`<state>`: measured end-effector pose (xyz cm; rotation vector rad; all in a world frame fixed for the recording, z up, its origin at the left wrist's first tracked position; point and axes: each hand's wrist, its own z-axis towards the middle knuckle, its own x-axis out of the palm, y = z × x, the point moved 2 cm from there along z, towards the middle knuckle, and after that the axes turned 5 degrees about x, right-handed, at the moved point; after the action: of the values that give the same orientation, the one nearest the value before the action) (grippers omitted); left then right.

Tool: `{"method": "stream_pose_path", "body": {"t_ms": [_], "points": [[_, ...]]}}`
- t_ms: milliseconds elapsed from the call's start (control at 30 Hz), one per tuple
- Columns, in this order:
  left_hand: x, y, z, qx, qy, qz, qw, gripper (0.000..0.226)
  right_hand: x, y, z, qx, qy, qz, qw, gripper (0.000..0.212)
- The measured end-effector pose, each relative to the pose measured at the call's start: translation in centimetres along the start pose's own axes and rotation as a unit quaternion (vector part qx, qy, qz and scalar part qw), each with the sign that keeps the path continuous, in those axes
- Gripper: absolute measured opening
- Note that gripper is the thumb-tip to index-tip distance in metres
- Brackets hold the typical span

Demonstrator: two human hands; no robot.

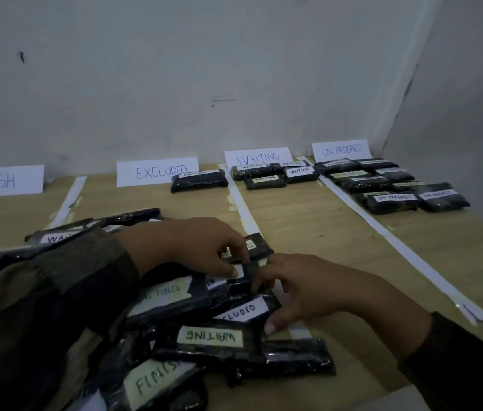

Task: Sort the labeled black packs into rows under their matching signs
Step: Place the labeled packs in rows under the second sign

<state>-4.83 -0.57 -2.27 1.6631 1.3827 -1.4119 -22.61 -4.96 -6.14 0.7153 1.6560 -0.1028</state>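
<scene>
Both hands (201,247) on unsorted packs (234,314) near table's front edge

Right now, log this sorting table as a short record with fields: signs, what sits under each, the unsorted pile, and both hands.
signs, left to right: FINISH sign, EXCLUDED sign, WAITING sign, ON PROGRESS sign
under FINISH: no pack visible
under EXCLUDED: one EXCLUDED pack
under WAITING: several WAITING packs
under ON PROGRESS: the largest group, ON PROGRESS packs
unsorted pile: near edge, mixed labels
left hand: fingers on a pack in the pile
right hand: on the pile beside it
</scene>
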Motion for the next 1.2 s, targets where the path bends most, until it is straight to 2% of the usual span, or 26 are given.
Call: {"method": "stream_pose_path", "body": {"t_ms": [100, 233, 433, 567, 767, 900, 967, 1067, 1200], "points": [[0.3, 0.1, -0.4, 0.004, -0.025, -0.041, 0.999, 0.032, 0.5, -0.1, 0.1, 0.000, -0.017, -0.015, 1.000, 0.056], [0.4, 0.2, -1.2, 0.002, -0.058, -0.094, 0.994, 0.031, -0.3, -0.1, 0.0, 0.005, -0.041, 0.030, 0.999, 0.050], [0.6, -0.4, -1.9, -0.006, -0.053, -0.145, 0.988, 0.042, -1.6, -1.2, -0.2, 0.005, -0.093, 0.084, 0.992, 0.049], [0.4, -0.6, -1.9, -0.007, -0.059, -0.175, 0.983, 0.040, -2.9, -1.6, -0.8, 0.000, -0.125, 0.134, 0.983, 0.054], [0.0, -1.0, -1.0, 0.009, -0.072, -0.149, 0.986, 0.041, -5.1, -2.4, -2.0, -0.010, -0.193, 0.156, 0.969, 0.056], [-0.3, -1.1, -0.2, -0.001, -0.095, -0.156, 0.983, 0.044, -6.0, -3.7, -2.6, -0.003, -0.253, 0.199, 0.947, 0.053], [-0.8, -1.1, 0.0, -0.010, -0.095, -0.190, 0.977, 0.043, -6.0, -4.3, -2.6, 0.006, -0.280, 0.171, 0.945, 0.052], [-1.6, -0.7, 0.0, -0.016, -0.095, -0.234, 0.968, 0.036, -5.6, -4.2, -2.3, -0.007, -0.317, 0.069, 0.946, 0.049], [-2.3, 0.8, -0.8, -0.026, -0.114, -0.255, 0.960, 0.033, -5.6, -3.7, -0.6, -0.032, -0.329, 0.024, 0.944, 0.047]]}}
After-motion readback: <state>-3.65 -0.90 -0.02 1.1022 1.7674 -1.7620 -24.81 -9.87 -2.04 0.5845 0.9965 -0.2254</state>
